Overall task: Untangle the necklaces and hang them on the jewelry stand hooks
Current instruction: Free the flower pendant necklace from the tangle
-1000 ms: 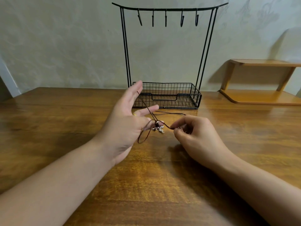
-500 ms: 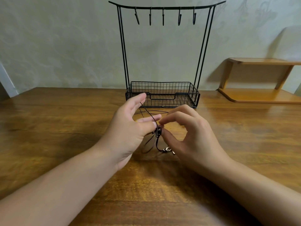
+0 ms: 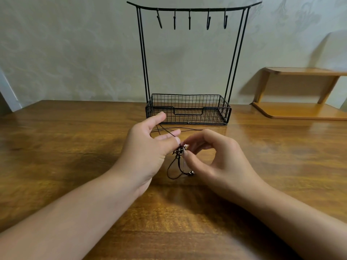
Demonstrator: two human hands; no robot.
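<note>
Right, the untangling step is what's in hand here: both hands work low over the brown wooden worktop [image 3: 56, 147], just in front of the black wire jewellery stand with its mesh basket base [image 3: 187, 111]. The left hand [image 3: 148, 152] has its grip pinching the knot of thin black cord necklaces [image 3: 178, 153] between thumb and a finger, the other fingers spread straight, with strands running from it back toward the basket. The right hand [image 3: 216, 158] pinches at the same knot, thumb and forefinger closed on the small silvery pendant [image 3: 185, 146] in the tangle. A loop of cord hangs below to the worktop, ending in a little beaded piece, possibly a clasp [image 3: 191, 173]. All five black hooks on the top bar [image 3: 189, 19] are bare, so by my reckoning nothing is hung yet. Next calls for teasing one cord loose from the knot with gentle, small pulls, since yanking would likely tighten it, then lifting a freed necklace up to a hook.
</note>
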